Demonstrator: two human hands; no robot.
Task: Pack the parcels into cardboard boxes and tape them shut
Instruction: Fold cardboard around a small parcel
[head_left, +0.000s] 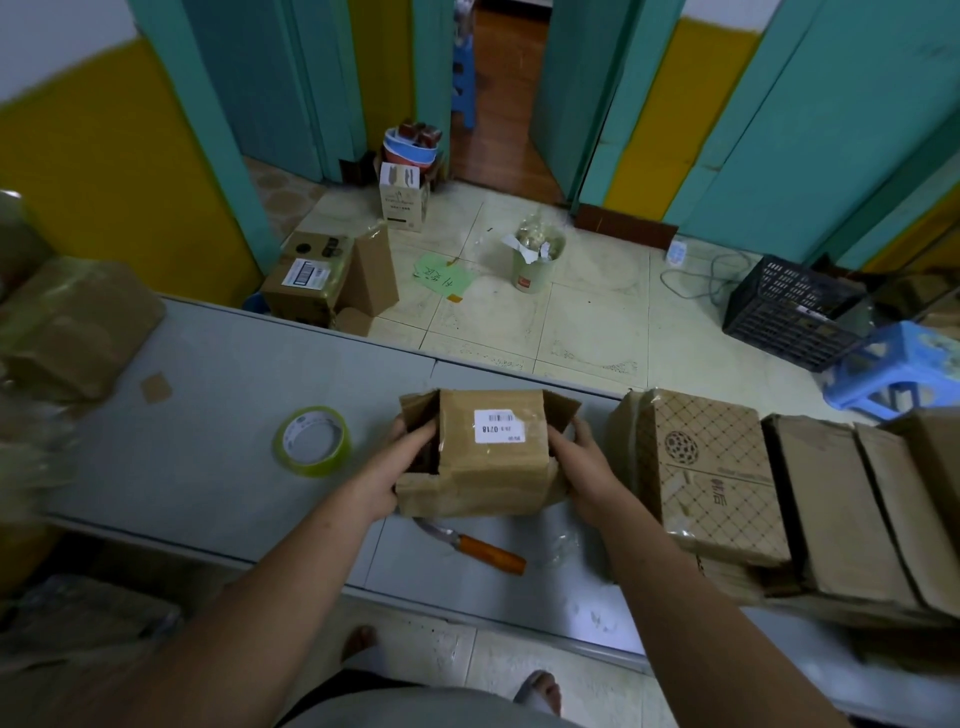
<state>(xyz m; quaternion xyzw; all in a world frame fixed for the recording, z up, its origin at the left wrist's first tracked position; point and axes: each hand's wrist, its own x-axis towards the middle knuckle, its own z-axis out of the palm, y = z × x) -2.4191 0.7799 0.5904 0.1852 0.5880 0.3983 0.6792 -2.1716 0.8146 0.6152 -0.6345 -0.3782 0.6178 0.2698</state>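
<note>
A small brown cardboard box (488, 457) with a white label on its top flap sits on the grey table (218, 415) in front of me. Its side flaps stand open. My left hand (395, 467) grips the box's left side, fingers curled over the edge by the left flap. My right hand (582, 467) holds the right side, fingers round the corner under the right flap. A roll of yellow-green tape (313, 441) lies flat on the table to the left of the box. What is inside the box is hidden.
A knife with an orange handle (478, 550) lies just before the box. Several cardboard boxes (779, 493) stand in a row at the right, wrapped parcels (67, 327) at the left. Beyond the table: floor boxes, a bin, a black crate (789, 312), a blue stool (893, 369).
</note>
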